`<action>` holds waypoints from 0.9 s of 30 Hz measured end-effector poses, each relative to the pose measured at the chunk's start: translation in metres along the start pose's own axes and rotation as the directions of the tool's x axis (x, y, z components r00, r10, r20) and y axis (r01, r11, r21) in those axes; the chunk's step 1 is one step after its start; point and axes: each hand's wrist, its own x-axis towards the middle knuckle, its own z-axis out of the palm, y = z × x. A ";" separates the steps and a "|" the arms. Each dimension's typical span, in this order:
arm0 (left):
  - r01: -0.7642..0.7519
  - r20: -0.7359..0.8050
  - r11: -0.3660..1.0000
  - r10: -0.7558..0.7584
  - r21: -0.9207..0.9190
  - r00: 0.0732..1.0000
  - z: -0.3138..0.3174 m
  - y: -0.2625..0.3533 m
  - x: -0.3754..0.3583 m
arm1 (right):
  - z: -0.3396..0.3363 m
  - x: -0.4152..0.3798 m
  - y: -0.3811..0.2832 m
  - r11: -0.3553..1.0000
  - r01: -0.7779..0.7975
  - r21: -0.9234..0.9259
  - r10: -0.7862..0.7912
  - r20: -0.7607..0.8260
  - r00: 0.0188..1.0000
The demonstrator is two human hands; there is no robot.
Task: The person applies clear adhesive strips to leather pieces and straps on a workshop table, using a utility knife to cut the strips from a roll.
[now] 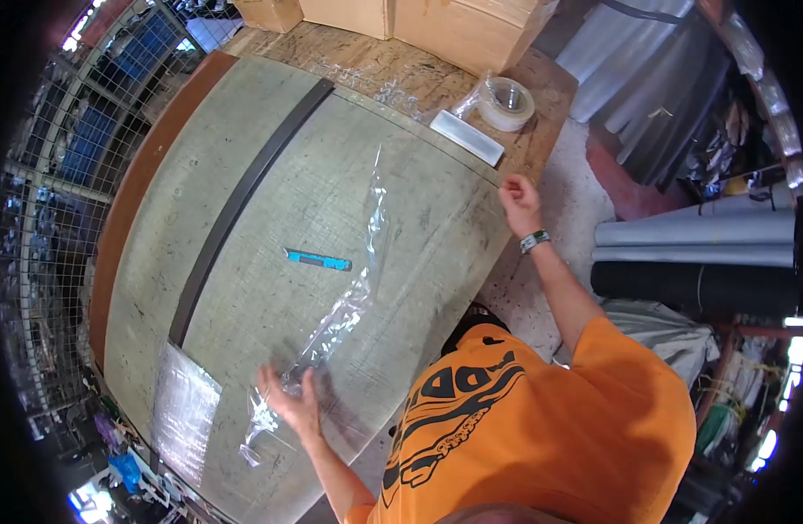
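Note:
My left hand (290, 403) is open, thumb and fingers spread, over the lower part of a crumpled strip of clear plastic film (339, 319). Slight motion blur hides whether it touches the film. The film runs lengthwise across the grey-green tabletop (436, 218). At the table's right edge, my right hand (520, 207) is closed with curled fingers; what they hold, if anything, cannot be made out. A blue utility knife (319, 259) lies left of the film. Near the right hand are a white, film-wrapped block (468, 137) and a roll of clear tape (506, 103).
A long dark strip (244, 192) crosses the table, its lower end meeting a clear-wrapped flat piece (183, 415). A brown strip (148, 188) lines the far edge. Cardboard boxes (463, 35) stand at the back. Rolled sheets (694, 240) lie to the right; wire mesh (57, 183) rises left.

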 end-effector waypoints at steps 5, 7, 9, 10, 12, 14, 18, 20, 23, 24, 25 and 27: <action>-0.109 0.144 0.967 0.144 -0.228 0.979 0.093 0.155 0.050 | -0.014 0.112 0.029 0.996 0.073 0.043 -0.071 -0.041 0.997; -0.064 0.190 0.961 0.119 -0.270 0.975 0.130 0.221 0.076 | -0.021 0.162 0.039 0.992 0.110 0.054 -0.111 0.013 0.994; -0.096 0.183 0.926 0.172 -0.364 0.968 0.165 0.281 0.113 | -0.038 0.177 0.019 0.993 0.109 0.034 -0.110 0.055 0.992; -0.136 0.142 0.930 0.194 -0.341 0.971 0.189 0.304 0.138 | -0.041 0.191 0.024 0.994 0.101 0.039 -0.104 0.076 0.992; -0.158 0.078 0.953 0.184 -0.260 0.980 0.235 0.341 0.180 | -0.051 0.210 0.037 0.995 0.093 0.034 -0.097 0.128 0.987; -0.105 0.099 0.989 0.115 -0.101 0.988 0.260 0.369 0.207 | -0.056 0.220 0.048 0.993 0.056 0.108 -0.075 0.180 0.981; 0.036 0.307 0.999 -0.026 -0.025 0.951 0.270 0.384 0.237 | -0.063 0.213 0.045 0.989 -0.001 0.147 -0.027 0.191 0.981; 0.032 0.260 0.980 0.021 -0.196 0.965 0.253 0.377 0.247 | -0.062 0.208 0.053 0.978 -0.027 0.209 -0.015 0.195 0.981; 0.080 0.152 0.895 -0.014 -0.438 0.988 0.172 0.372 0.232 | -0.065 0.210 0.047 0.987 0.053 0.149 -0.085 0.219 0.972; 0.090 0.129 0.883 -0.034 -0.461 0.991 0.151 0.370 0.226 | -0.067 0.211 0.040 0.991 0.090 0.098 -0.111 0.238 0.965; 0.152 0.153 0.875 -0.091 -0.460 0.984 0.132 0.365 0.220 | -0.066 0.216 0.034 0.984 0.159 0.075 -0.172 0.233 0.957; 0.230 0.173 0.836 -0.164 -0.499 0.971 0.112 0.347 0.209 | -0.060 0.227 0.023 0.970 0.242 0.028 -0.242 0.231 0.942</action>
